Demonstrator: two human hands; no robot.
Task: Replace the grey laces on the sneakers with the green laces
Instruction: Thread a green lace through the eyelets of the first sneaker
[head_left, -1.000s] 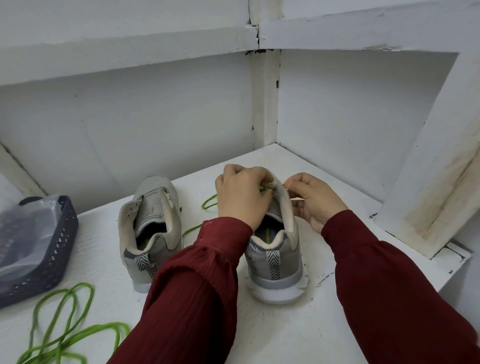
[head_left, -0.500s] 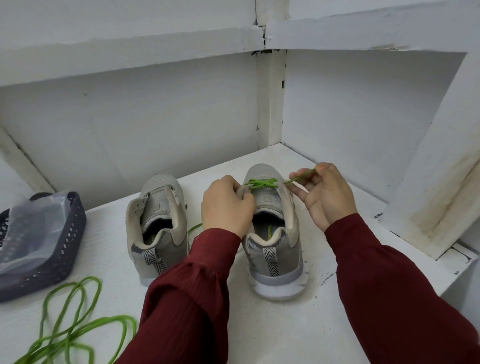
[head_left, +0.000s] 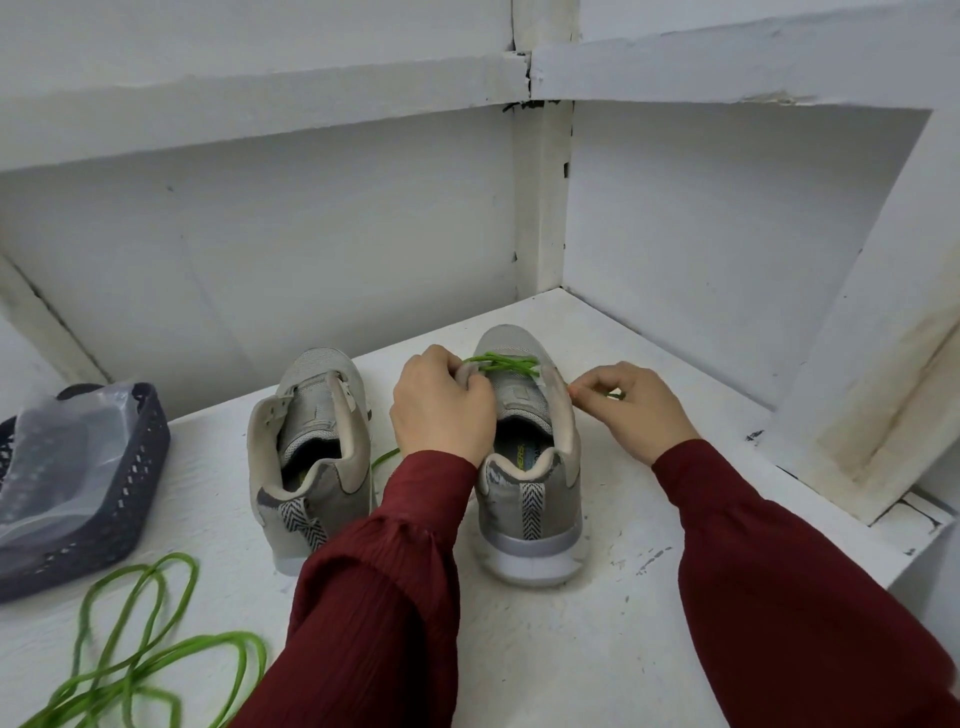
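My left hand (head_left: 441, 410) grips the left eyelet flap of the grey mesh sneaker (head_left: 524, 499) in front of me, fingers curled over its edge. My right hand (head_left: 636, 410) pinches the free end of the thin green cord lace (head_left: 501, 362) between thumb and forefinger, just beside the right eyelet row. That lace crosses the front eyelets only. Its other tail trails onto the white painted shelf (head_left: 623, 623) between the shoes

Risks:
- I pull the right end too far, the left tail slips back through its eyelet, row gets redone
- lace tip misses the next eyelet, since my own hands hide part of the rows
- flap folds under my grip, so the lace twists instead of lying flat
- trailing tail snags under the second grey mesh sneaker (head_left: 311, 415)

Count:
- 2 sneakers: 1 partly laced, 1 with no lace
- 2 green laces, as far as I can tell: 1 in work, 1 loose green cord lace (head_left: 140, 660) coiled near the front edge
- 1 dark perforated plastic basket (head_left: 130, 499) holding 1 clear plastic bag (head_left: 52, 457)
- grey laces: none I can make out, bag contents unclear
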